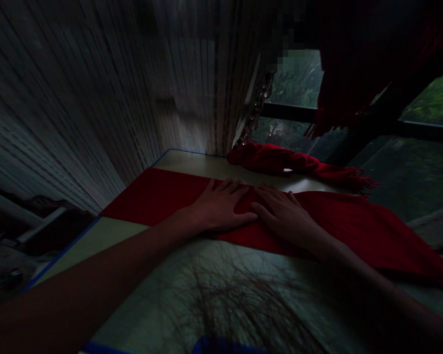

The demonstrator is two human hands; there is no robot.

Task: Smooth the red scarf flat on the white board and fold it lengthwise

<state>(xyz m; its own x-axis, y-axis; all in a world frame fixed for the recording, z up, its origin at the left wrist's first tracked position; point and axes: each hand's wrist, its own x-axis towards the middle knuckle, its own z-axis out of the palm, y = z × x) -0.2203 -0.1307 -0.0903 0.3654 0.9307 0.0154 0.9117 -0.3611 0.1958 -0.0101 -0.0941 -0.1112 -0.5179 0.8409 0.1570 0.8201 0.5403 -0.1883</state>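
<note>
A long red scarf lies spread flat across the table, running from the left edge to the right, where it reaches past the frame's side. My left hand rests palm down on its middle, fingers spread. Just beside it, my right hand also lies flat on the cloth with fingers apart. The two thumbs nearly meet; whether they touch I cannot tell. Neither hand grips the fabric.
The pale table has a blue edge. Behind the scarf lies a bunched red scarf with fringe. More red fringed cloth hangs before the window. A striped curtain borders the left. Strands of hair cross the bottom.
</note>
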